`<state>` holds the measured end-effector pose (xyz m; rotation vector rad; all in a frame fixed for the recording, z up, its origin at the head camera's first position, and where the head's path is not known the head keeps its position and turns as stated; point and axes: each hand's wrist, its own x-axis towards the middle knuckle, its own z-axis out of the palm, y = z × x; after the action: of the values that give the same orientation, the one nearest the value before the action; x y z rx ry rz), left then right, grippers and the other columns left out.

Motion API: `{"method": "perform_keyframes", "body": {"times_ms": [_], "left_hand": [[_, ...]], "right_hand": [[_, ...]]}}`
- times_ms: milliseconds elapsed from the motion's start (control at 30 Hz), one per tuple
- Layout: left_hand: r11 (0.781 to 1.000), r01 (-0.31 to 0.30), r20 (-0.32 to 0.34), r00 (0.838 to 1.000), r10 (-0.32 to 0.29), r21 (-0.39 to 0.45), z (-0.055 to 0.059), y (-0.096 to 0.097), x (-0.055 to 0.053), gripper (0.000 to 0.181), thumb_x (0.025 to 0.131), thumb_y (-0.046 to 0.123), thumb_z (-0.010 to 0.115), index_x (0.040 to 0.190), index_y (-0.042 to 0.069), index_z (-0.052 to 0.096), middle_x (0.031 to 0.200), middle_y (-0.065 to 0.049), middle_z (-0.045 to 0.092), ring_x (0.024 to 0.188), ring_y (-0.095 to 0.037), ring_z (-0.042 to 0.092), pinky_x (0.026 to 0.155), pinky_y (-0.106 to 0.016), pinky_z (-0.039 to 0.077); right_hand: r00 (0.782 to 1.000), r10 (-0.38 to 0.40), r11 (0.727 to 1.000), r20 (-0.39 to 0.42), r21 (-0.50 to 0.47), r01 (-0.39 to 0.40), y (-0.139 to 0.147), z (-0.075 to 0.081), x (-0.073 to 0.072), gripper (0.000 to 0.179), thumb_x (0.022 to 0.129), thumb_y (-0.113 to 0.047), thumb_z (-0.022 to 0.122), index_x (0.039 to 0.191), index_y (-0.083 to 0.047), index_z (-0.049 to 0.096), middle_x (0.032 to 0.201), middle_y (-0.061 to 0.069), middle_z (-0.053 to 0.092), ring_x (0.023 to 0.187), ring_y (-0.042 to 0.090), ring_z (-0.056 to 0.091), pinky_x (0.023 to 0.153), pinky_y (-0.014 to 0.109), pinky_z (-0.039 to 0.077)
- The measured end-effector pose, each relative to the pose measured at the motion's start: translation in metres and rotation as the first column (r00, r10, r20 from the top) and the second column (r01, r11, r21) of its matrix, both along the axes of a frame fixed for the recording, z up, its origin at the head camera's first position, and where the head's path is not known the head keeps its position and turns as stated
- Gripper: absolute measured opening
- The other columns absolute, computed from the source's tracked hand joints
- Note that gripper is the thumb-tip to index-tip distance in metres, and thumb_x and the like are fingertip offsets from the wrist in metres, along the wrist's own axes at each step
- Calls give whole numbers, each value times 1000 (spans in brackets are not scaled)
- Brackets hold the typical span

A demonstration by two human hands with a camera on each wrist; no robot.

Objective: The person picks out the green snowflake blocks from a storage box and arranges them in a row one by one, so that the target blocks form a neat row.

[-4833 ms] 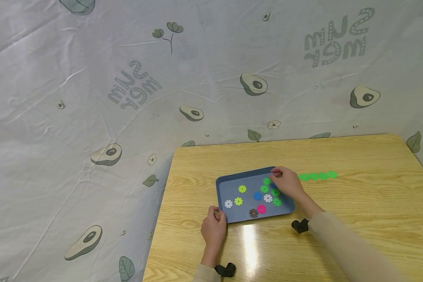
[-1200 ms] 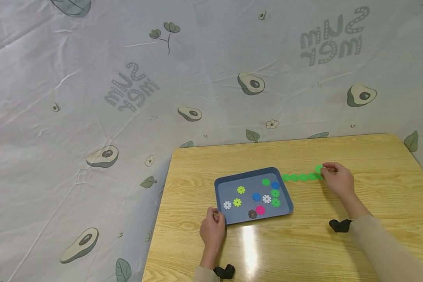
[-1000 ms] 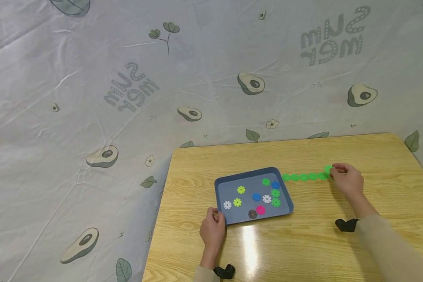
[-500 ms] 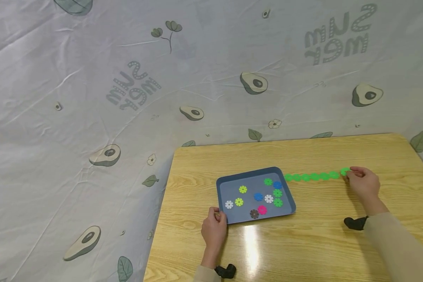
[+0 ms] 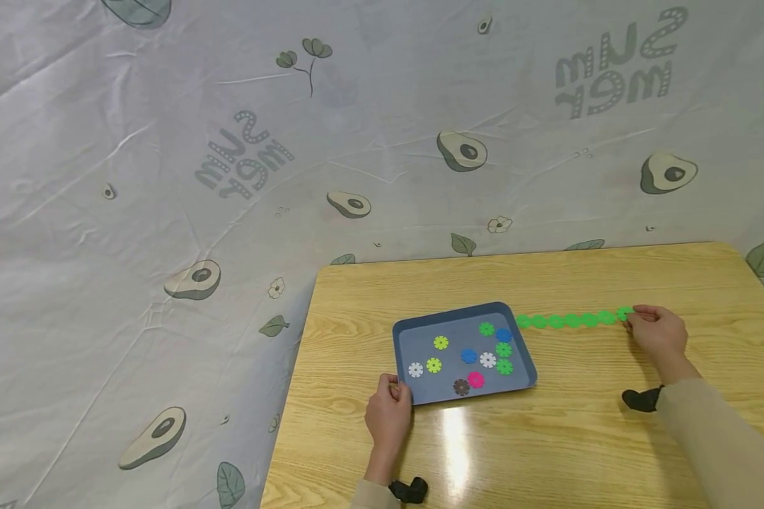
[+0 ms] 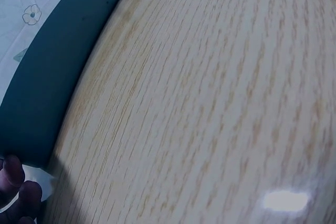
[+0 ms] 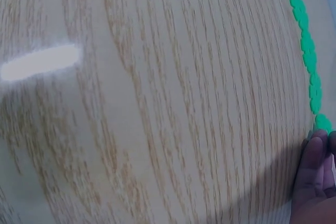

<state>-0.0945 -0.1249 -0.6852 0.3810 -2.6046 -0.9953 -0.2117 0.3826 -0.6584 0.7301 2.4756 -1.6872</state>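
Observation:
In the head view my right hand (image 5: pixel 661 336) pinches a green notched disc (image 5: pixel 623 313) by its edge, flat near the tabletop. This disc sits at the right end of a row of green discs (image 5: pixel 571 321); whether the two interlock I cannot tell. The right wrist view shows the same green disc (image 7: pixel 322 123) at my thumb and finger. My left hand (image 5: pixel 389 417) grips the front left corner of a blue-grey tray (image 5: pixel 465 325). Inside lie green discs (image 5: pixel 504 350), blue discs (image 5: pixel 468 356), white discs (image 5: pixel 487 360), yellow discs (image 5: pixel 441 343), a pink disc (image 5: pixel 476 380) and a brown disc (image 5: pixel 461 387).
The wooden table (image 5: pixel 547 438) ends at the back against a pale printed cloth (image 5: pixel 382 141), which also hangs along the left side. The row's left end meets the tray's right rim.
My right hand has gone from the tray, where one green disc is gone, along the row to its right end, and lowered the pinched disc. The left hand stays at the tray corner.

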Motion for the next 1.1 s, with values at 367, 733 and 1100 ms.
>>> {"method": "perform_keyframes", "body": {"times_ms": [367,733,1100], "left_hand": [[1000,3,-17,1000,-3,-7,3,1,1,7,94,23,68,94,16,68,57,20,44,46,-2,40,44,-28,31],[1000,-1,2,1000,1,-7,8,1,1,10,94,25,68,95,15,68,58,20,45,47,-2,42,45,-28,32],[1000,-1,25,1000,0,10,15,1,3,7,94,23,68,94,16,68,58,20,47,48,-2,43,46,-29,33]], "right_hand": [[995,69,961,69,264,-85,-6,14,3,49,102,-24,51,135,11,56,108,24,66,95,32,60,73,35,43],[994,74,960,76,263,-91,-5,17,7,48,102,-24,51,135,11,56,124,32,59,112,48,54,79,44,42],[991,129,948,38,290,-134,-15,20,17,52,104,-27,47,137,12,53,128,33,58,112,47,55,79,43,41]]}}
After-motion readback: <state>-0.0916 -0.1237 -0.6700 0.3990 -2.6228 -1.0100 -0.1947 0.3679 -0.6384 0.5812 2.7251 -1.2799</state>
